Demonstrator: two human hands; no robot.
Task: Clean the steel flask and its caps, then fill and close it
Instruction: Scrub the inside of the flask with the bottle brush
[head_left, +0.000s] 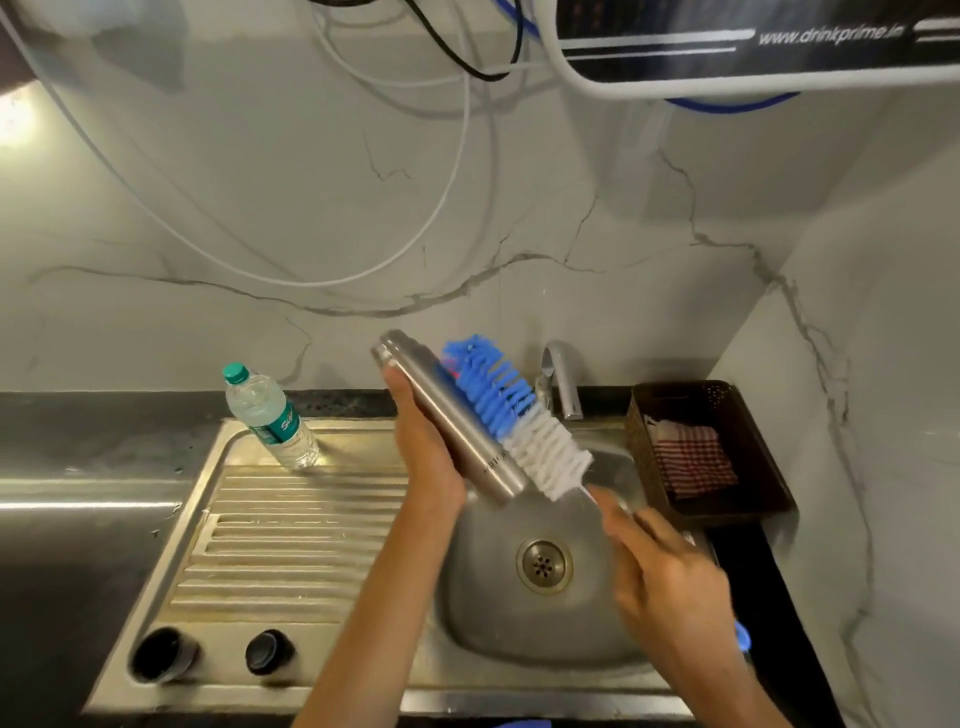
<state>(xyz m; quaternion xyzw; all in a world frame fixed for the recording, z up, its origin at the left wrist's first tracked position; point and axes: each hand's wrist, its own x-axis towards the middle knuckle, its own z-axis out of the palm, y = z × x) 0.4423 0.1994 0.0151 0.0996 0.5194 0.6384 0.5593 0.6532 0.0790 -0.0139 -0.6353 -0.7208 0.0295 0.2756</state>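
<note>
With my left hand wrapped round the steel flask tilted at frame centre over the sink, I'd keep my right hand, fingers gripping the bottle brush, scrubbing firmly along its side.

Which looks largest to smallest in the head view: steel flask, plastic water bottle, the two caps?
1. Steel flask
2. Plastic water bottle
3. Left cap
4. Right cap, only slightly smaller; the caps sit nearer the camera, so this pair is unsure.
</note>
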